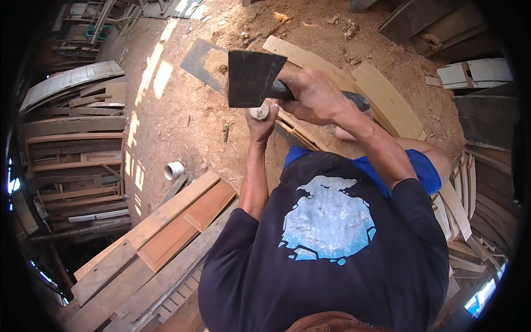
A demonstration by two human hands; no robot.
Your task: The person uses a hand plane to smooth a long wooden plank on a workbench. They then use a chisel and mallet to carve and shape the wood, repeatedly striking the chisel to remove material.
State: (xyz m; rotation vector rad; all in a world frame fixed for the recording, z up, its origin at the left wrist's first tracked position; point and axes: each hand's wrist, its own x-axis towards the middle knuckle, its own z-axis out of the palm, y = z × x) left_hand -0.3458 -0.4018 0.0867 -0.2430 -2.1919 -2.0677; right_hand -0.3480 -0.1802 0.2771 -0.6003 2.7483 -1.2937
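My right hand (316,95) is closed round the dark handle of a hatchet-like tool with a broad, square, dark blade (254,78). The blade hangs in front of my left hand (262,124) and hides part of it. In that left fist stands a round stick (259,113), its pale, rough end facing up. What lies below the stick is hidden by the hand and the blade. Under the hands, a dark board (202,63) and a pale plank (310,58) rest on the ground.
Sawdust and shavings cover the ground (204,133). Another pale plank (387,99) lies at the right. Stacked boards (182,218) fill the lower left, with more timber (77,160) along the left side. A white cup-like container (173,170) lies near the boards.
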